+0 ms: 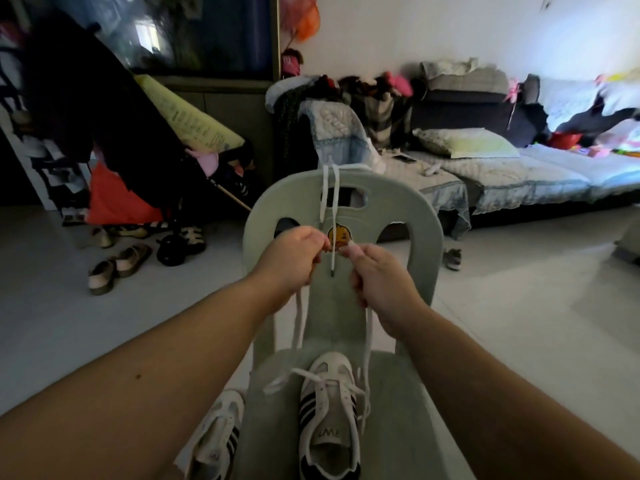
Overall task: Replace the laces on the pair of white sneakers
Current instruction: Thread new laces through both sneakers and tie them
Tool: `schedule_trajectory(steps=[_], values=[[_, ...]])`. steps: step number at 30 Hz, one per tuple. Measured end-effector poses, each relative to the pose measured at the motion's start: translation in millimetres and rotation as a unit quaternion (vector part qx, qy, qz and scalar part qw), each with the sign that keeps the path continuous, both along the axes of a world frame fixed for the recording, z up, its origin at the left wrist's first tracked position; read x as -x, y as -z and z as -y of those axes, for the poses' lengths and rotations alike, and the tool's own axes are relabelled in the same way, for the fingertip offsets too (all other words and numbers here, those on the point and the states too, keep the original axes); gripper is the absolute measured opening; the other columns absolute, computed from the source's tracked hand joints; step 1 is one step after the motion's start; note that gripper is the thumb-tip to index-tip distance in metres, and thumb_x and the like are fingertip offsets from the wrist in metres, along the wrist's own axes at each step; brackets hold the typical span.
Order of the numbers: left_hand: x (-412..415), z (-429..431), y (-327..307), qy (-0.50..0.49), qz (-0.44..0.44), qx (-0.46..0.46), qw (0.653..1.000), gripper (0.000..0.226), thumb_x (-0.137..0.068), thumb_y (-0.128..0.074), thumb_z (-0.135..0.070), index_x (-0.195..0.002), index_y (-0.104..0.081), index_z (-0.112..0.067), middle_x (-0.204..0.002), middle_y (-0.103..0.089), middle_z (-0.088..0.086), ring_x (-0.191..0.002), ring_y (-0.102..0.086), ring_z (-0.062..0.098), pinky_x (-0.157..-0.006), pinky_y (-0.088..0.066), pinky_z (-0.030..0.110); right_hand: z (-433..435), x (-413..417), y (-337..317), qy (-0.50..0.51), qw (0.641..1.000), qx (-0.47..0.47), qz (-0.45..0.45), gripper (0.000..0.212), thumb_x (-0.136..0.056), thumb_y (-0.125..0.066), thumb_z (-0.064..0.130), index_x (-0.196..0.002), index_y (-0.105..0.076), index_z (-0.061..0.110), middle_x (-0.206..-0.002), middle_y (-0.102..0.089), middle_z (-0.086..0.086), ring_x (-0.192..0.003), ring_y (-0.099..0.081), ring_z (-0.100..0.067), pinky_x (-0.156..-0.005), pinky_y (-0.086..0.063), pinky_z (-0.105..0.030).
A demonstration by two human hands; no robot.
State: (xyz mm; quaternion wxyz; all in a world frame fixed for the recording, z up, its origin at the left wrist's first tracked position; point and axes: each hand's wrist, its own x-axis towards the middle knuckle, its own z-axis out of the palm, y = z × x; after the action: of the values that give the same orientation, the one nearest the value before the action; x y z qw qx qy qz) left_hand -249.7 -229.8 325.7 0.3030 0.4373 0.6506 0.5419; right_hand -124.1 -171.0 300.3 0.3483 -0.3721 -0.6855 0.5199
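White flat lace [369, 337] pinched in left hand [294, 258] and right hand [381, 282] — pulled up from black-striped white sneaker [329, 410], likely to even both ends.

floor [519, 323] pale tile | wall [415, 26] white | sofa [502, 168] cluttered, right | stroller [138, 133] left | dim light

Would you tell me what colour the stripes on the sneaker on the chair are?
Black stripes on the white sneaker; head view.
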Motion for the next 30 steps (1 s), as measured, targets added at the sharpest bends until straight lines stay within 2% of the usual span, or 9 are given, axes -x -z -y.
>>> schedule_trajectory(steps=[4,8,11,13,16,19,23,25,30], values=[[-16.8,3.6,-52.9,-0.012,0.025,-0.11,0.994,0.027,-0.101,-0.041,-0.02,-0.085,-0.062,-0.022,-0.082,-0.059,-0.001,-0.078,-0.053,0.013,-0.07,-0.044,0.029,8.7,-5.4,-59.0,-0.021,0.993,-0.001,-0.117,0.024,-0.097,-0.051,0.023,-0.087,-0.068,0.01,-0.063,-0.057,0.001,-0.058,-0.05,-0.013,-0.06,-0.046,-0.029],[-25.2,10.3,-89.1,-0.003,0.048,-0.157,0.986,0.022,-0.1,-0.046,-0.021,-0.091,-0.066,-0.023,-0.091,-0.066,0.002,-0.079,-0.06,0.01,-0.067,-0.05,0.024,15.0,-6.5,-99.6,-0.027,0.99,-0.056,-0.123,0.021,-0.093,-0.058,0.027,-0.084,-0.073,0.015,-0.071,-0.062,-0.002,-0.067,-0.054,-0.015,-0.066,-0.046,-0.032],[-24.6,12.4,-105.3,-0.005,0.059,-0.173,0.983,0.017,-0.096,-0.053,-0.021,-0.09,-0.068,-0.024,-0.1,-0.069,0.007,-0.092,-0.063,0.018,-0.077,-0.051,0.031,19.4,-5.2,-120.5,-0.028,0.989,-0.076,-0.127,0.015,-0.092,-0.06,0.026,-0.089,-0.072,0.017,-0.07,-0.061,-0.002,-0.064,-0.052,-0.014,-0.063,-0.044,-0.029],[-21.6,12.2,-113.3,-0.004,0.091,-0.179,0.98,0.014,-0.093,-0.057,-0.019,-0.089,-0.069,-0.024,-0.093,-0.071,0.005,-0.094,-0.064,0.021,-0.08,-0.052,0.035,21.6,-4.3,-130.2,-0.02,0.988,-0.08,-0.132,0.011,-0.092,-0.061,0.024,-0.088,-0.069,0.018,-0.068,-0.06,-0.001,-0.062,-0.051,-0.013,-0.062,-0.044,-0.029],[-17.5,15.2,-125.2,0.007,0.11,-0.188,0.976,0.011,-0.09,-0.06,-0.016,-0.09,-0.07,-0.021,-0.081,-0.07,0.0,-0.082,-0.063,0.017,-0.072,-0.052,0.031,23.0,-3.6,-143.5,-0.009,0.987,-0.079,-0.14,0.009,-0.092,-0.06,0.024,-0.089,-0.066,0.018,-0.077,-0.06,-0.005,-0.069,-0.053,-0.016,-0.064,-0.047,-0.031],[-16.8,18.8,-137.0,0.024,0.117,-0.197,0.973,0.013,-0.09,-0.059,-0.012,-0.09,-0.07,-0.019,-0.078,-0.071,-0.002,-0.077,-0.066,0.013,-0.073,-0.055,0.031,24.0,-3.6,-155.5,-0.005,0.986,-0.088,-0.141,0.01,-0.093,-0.059,0.024,-0.09,-0.067,0.018,-0.075,-0.063,-0.001,-0.06,-0.057,-0.006,-0.052,-0.047,-0.021],[-18.6,18.7,-152.9,0.015,0.111,-0.206,0.972,0.013,-0.089,-0.061,-0.012,-0.09,-0.071,-0.02,-0.099,-0.071,0.009,-0.103,-0.063,0.03,-0.097,-0.048,0.048,27.0,-4.7,-170.7,-0.007,0.982,-0.096,-0.161,0.011,-0.092,-0.061,0.022,-0.086,-0.067,0.016,-0.067,-0.062,0.005,-0.043,-0.049,0.004,-0.041,-0.037,-0.012],[-18.9,19.3,-162.7,0.011,0.116,-0.212,0.97,0.011,-0.089,-0.061,-0.012,-0.092,-0.07,-0.017,-0.104,-0.069,0.014,-0.102,-0.063,0.03,-0.097,-0.048,0.049,28.3,-3.9,-177.7,-0.021,0.981,-0.095,-0.167,0.012,-0.092,-0.061,0.022,-0.085,-0.067,0.015,-0.067,-0.06,0.0,-0.048,-0.049,-0.003,-0.045,-0.039,-0.017],[-20.6,20.5,-184.7,0.03,0.11,-0.232,0.966,0.01,-0.089,-0.059,-0.007,-0.093,-0.068,-0.012,-0.089,-0.068,0.008,-0.086,-0.064,0.02,-0.083,-0.054,0.033,31.2,-1.8,-194.5,-0.036,0.978,-0.077,-0.188,0.012,-0.092,-0.06,0.015,-0.082,-0.065,0.013,-0.076,-0.063,-0.008,-0.068,-0.056,-0.018,-0.065,-0.049,-0.031]])
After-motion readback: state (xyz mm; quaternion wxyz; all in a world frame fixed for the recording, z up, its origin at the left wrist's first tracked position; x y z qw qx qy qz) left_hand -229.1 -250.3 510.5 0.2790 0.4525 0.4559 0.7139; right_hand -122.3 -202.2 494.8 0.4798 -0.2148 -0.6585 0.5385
